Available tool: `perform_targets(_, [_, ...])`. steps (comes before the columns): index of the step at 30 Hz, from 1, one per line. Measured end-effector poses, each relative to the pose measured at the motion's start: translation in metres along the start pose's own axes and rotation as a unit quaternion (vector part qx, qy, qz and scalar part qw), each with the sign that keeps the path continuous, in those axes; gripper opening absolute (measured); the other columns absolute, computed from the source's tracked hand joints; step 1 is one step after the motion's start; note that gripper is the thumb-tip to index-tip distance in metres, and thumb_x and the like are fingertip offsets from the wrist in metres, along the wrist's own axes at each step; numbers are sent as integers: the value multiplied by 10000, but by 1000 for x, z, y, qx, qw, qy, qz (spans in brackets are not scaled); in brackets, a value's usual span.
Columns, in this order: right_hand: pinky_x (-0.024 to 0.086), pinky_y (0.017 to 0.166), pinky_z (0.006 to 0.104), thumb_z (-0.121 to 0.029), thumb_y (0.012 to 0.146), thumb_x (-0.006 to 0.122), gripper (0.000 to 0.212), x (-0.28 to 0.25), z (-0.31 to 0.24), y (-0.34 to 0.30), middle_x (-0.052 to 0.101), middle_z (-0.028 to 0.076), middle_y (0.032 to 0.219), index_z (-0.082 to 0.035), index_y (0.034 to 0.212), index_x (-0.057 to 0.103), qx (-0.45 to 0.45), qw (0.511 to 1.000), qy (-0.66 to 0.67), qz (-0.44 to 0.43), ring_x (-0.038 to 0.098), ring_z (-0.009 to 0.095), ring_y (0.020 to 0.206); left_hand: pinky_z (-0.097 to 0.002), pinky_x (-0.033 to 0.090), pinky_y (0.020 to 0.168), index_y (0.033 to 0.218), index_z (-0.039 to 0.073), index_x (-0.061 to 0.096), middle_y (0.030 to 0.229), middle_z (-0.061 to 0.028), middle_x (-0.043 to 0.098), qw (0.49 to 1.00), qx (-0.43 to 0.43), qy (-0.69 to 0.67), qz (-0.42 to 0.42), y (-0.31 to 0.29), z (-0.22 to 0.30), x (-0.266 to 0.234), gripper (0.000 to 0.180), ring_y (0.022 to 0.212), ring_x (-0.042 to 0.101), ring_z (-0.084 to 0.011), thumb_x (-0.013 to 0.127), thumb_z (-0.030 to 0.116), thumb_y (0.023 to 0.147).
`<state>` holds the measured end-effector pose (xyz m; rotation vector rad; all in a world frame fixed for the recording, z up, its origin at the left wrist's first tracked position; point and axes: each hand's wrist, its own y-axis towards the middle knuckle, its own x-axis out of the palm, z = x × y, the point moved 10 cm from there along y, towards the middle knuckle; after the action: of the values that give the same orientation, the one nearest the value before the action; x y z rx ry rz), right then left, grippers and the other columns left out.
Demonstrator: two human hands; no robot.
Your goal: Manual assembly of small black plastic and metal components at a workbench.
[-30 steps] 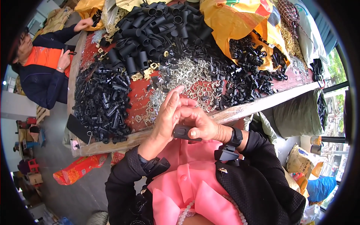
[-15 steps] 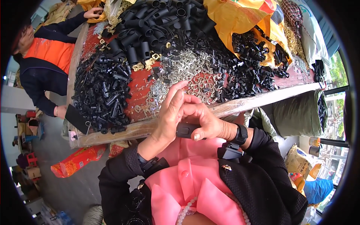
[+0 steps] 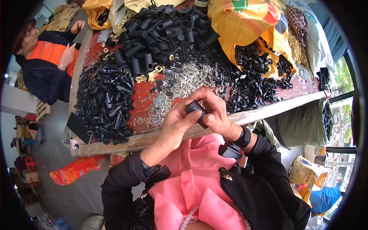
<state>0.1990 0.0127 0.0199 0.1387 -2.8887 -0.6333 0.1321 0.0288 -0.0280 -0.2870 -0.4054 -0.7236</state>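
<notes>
Left hand (image 3: 173,128) and right hand (image 3: 219,117), fingers curled in, grip one black tube (image 3: 196,107). Silver hooks (image 3: 191,79) lie at twelve o'clock.

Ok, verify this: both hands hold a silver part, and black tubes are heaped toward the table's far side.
Not quite: the head view shows the part in the left hand and right hand is black, not silver. Black tubes are heaped toward the far side of the table.
</notes>
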Motion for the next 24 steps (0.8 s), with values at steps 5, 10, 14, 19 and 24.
perform_targets(5, [397,816,356,-589,655,599,772,1,-14,-7,505,143,1011,19,1098,426,-97,949,-298,-10,497,244,936,-241,421,734,1001,9,528,897,-36,555,998,-43,22,-30,-4,-5,5,354,835,525,-119,660,211,743])
perform_targets(10, [378,850,396,-557,600,670,897,13,-18,-10,465,173,1078,7,1207,328,-95,940,-325,-54,464,279,1008,-260,441,709,976,3,545,861,-50,574,957,88,274,-48,-11,26,13,359,799,551,-129,678,210,715])
perform_targets(14, [356,877,397,-511,557,710,952,16,-4,-12,449,162,1116,-6,1240,278,-20,965,-252,-69,445,313,1024,-238,437,707,967,-22,536,843,-36,559,955,161,242,-54,-14,35,18,349,784,536,-111,676,171,711])
perform_targets(19, [354,884,392,-481,576,714,963,18,14,-20,450,162,1118,-6,1268,242,12,967,-246,-68,446,314,1032,-243,442,714,972,-31,536,861,-51,563,935,138,315,-90,-19,36,19,357,786,537,-114,677,165,709])
perform_targets(24, [392,843,379,-463,596,710,976,17,19,-21,461,171,1103,-9,1291,196,7,968,-243,-68,486,312,979,-243,446,724,991,-47,523,876,-63,570,930,164,323,-64,-24,36,17,356,789,547,-118,658,153,728])
